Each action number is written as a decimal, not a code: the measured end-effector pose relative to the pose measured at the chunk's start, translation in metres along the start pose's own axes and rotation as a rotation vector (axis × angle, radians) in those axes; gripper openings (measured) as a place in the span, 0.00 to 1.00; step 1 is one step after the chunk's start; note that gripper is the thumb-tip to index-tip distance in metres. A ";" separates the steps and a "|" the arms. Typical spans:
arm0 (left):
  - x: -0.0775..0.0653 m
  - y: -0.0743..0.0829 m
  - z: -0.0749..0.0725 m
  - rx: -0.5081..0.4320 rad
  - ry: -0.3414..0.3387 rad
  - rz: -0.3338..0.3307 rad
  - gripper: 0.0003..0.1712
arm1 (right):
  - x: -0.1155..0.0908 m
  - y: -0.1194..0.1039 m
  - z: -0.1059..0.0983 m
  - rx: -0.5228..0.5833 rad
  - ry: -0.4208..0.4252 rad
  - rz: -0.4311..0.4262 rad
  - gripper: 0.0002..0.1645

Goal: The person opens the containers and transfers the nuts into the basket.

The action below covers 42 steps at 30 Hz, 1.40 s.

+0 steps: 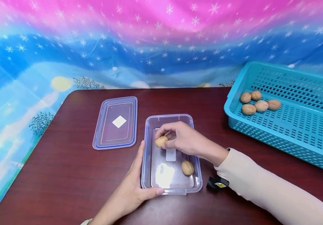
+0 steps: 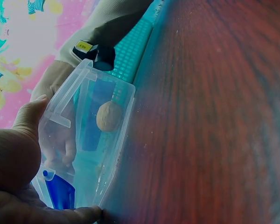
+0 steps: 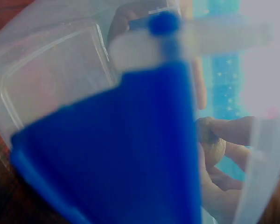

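A clear plastic food container (image 1: 148, 162) stands at the middle of the table, its top uncovered. My left hand (image 1: 131, 187) holds it at the near left corner, thumb over the near rim and fingers along the left wall. Inside the container my right hand (image 1: 183, 139) pinches a walnut (image 1: 161, 142) between thumb and fingers, toward the far left. Another walnut (image 1: 188, 168) lies on the container's floor near the right wall; the left wrist view shows a walnut (image 2: 109, 116) through the plastic. In the right wrist view a blurred blue clip (image 3: 130, 144) hides much of the container.
The container's lid (image 1: 115, 123) with a white label lies flat to the left. At the right stands a turquoise basket (image 1: 276, 137) holding several walnuts (image 1: 261, 106) at its left end. A patterned cloth (image 1: 161, 47) hangs behind the table (image 1: 74, 175).
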<state>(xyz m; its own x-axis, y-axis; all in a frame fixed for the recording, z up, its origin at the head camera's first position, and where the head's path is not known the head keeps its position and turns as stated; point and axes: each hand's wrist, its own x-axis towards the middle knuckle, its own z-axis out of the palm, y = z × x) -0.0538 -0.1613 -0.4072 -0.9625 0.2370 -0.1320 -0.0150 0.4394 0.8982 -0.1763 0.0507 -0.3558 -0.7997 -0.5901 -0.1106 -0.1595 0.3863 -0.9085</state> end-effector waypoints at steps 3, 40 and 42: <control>-0.001 0.000 0.000 0.008 0.005 -0.021 0.77 | -0.003 -0.001 -0.002 0.008 0.000 -0.013 0.12; -0.004 -0.001 0.003 -0.153 -0.020 -0.035 0.78 | -0.060 -0.027 -0.095 -0.111 0.130 -0.035 0.13; -0.004 0.000 0.003 -0.150 -0.016 -0.039 0.78 | -0.068 -0.030 -0.108 -0.147 0.155 0.002 0.14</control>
<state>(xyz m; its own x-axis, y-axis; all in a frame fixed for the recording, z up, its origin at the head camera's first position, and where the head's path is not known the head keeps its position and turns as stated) -0.0494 -0.1600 -0.4080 -0.9559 0.2369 -0.1735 -0.0936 0.3140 0.9448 -0.1799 0.1558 -0.2777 -0.8776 -0.4778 -0.0389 -0.2313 0.4931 -0.8387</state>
